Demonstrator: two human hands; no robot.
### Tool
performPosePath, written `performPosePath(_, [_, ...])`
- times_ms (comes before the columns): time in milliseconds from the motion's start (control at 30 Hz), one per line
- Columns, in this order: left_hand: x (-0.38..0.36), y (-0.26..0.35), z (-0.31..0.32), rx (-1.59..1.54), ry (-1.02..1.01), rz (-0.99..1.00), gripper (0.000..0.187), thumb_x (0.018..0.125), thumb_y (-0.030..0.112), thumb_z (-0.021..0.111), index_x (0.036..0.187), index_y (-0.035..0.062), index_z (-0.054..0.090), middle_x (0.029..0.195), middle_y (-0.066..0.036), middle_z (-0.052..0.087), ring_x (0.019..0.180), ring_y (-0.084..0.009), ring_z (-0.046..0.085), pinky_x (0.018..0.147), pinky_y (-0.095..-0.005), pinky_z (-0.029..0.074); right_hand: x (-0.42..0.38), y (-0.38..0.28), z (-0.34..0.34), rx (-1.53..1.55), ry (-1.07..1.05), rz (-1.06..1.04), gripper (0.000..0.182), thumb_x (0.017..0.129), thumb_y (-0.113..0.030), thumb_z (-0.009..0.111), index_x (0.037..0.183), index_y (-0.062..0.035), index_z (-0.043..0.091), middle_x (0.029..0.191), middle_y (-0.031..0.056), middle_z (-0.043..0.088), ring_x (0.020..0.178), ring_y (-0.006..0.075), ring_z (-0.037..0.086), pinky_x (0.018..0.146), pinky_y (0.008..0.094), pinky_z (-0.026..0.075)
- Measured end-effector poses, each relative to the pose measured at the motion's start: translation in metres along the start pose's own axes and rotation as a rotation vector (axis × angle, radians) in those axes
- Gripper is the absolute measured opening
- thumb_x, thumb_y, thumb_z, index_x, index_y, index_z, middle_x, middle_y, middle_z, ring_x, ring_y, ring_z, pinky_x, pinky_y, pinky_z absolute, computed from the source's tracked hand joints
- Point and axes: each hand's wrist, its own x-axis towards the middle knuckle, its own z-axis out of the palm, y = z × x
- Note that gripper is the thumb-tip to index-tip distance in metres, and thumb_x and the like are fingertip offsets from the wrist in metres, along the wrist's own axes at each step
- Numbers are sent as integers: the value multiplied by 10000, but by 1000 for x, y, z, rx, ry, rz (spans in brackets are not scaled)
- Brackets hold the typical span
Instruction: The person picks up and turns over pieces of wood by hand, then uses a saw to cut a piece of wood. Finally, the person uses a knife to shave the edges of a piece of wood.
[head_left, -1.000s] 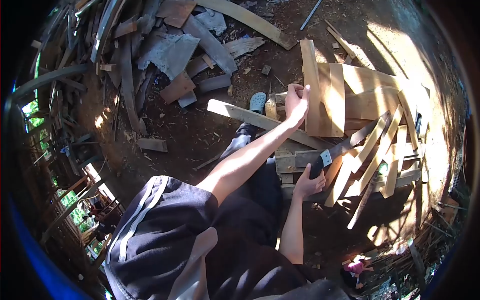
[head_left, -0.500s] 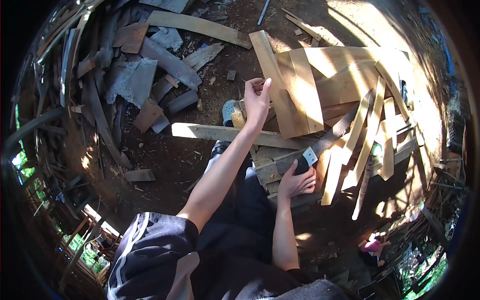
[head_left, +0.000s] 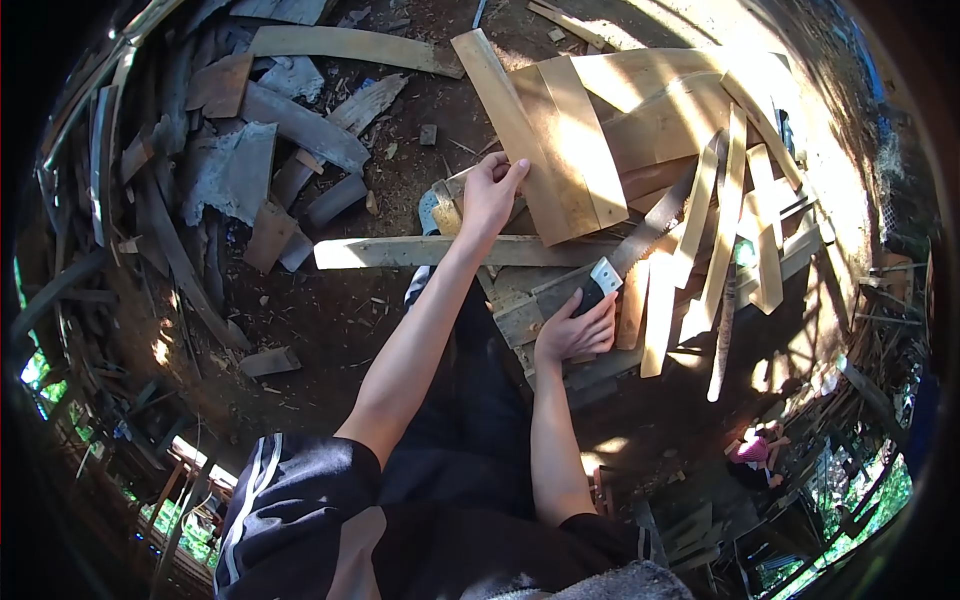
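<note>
The black handle of a handsaw [head_left: 652, 228] is in my right hand [head_left: 578, 330], fingers wrapped round it beside its pale metal plate. The toothed blade points up and right, beside light wooden strips [head_left: 728, 215]. My left hand [head_left: 490, 200] is closed in a pinch at the left edge of a tilted light board [head_left: 512, 135]; what its fingertips hold, if anything, is too small to name. A wider pale board [head_left: 587, 140] lies right of that one. Under both hands is a low wooden bench [head_left: 512, 318], with a long plank [head_left: 400, 252] across it.
Broken boards and scraps [head_left: 232, 170] cover the dirt ground at the left. A long curved board [head_left: 350, 45] lies at the top. Large light panels [head_left: 655, 125] are at the upper right. Another person [head_left: 757, 452] in pink is at the lower right.
The view has shifted, so the wood appears higher and further left. My left hand has come closer to the tilted board's edge. My right hand still holds the saw.
</note>
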Motion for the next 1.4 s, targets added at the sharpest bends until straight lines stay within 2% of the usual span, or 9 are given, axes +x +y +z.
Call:
performPosePath(100, [0,-1,-3,-30,-37,-4,289,942,175,662,1127,-45,623,930,-37,694,710,-72,558,684,-222,464,-1,0,1,23,50,-23,566,965,-427,564,1395,-67,495,1229,107,604,1077,296,543,949,466,348])
performPosePath(233, [4,-4,-7,-24,-57,24,297,939,160,659,1131,-61,616,883,-51,707,669,-72,583,644,-229,491,0,0,0,33,84,-50,562,959,-408,585,1383,-48,502,1211,101,615,1064,286,552,926,444,367])
performPosePath(500, [1,3,-8,-2,-73,15,258,944,159,650,1105,-41,631,877,-43,701,655,-70,574,639,-229,485,1,-1,0,51,93,-43,562,965,-418,577,1380,-47,504,1200,97,619,1061,289,559,905,436,381])
performPosePath(567, [0,5,-8,-1,-77,-6,294,936,155,673,1132,-59,628,930,-55,701,693,-82,586,682,-224,477,1,-2,0,55,91,-35,563,965,-418,577,1382,-47,501,1198,97,619,1061,290,559,901,437,382])
performPosePath(1400, [1,7,-7,9,-57,-8,298,941,134,653,1142,-79,604,885,-64,706,647,-76,590,667,-228,486,0,-1,2,82,80,-3,561,951,-415,595,1364,-45,512,1211,99,609,1057,297,555,892,450,389])
